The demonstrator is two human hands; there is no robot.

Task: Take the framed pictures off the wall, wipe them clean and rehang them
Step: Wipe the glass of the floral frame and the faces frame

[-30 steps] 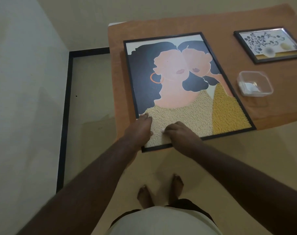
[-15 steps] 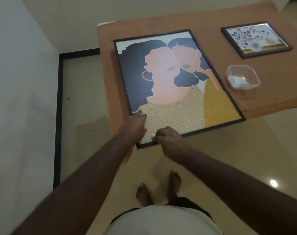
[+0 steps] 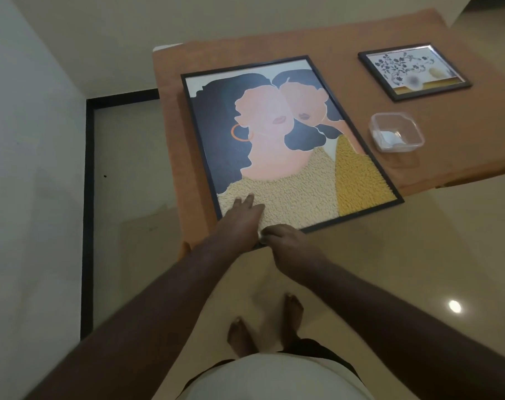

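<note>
A: How far along is it?

B: Both pictures are off the wall and lie flat on the desk (image 3: 274,47). The big picture (image 3: 277,140) fills the middle of the frame; the small picture (image 3: 413,71) is at upper right. I'd judge the wiping is under way on the big one; the rehanging is all still to do.

A: The hands?

B: The left hand (image 3: 241,219) lies flat, fingers straight, on the lower left corner, pinning it. The right hand (image 3: 286,241), just beside it, is curled on a small white wipe (image 3: 260,234) at the bottom edge.

A: Edges, room?

B: That bottom corner juts past the desk's near edge, so a hard push could tip it. A tub (image 3: 397,131) sits near the big picture's right side, between the two pictures. Open floor lies lower right; the wall (image 3: 29,140) closes in at left.
</note>
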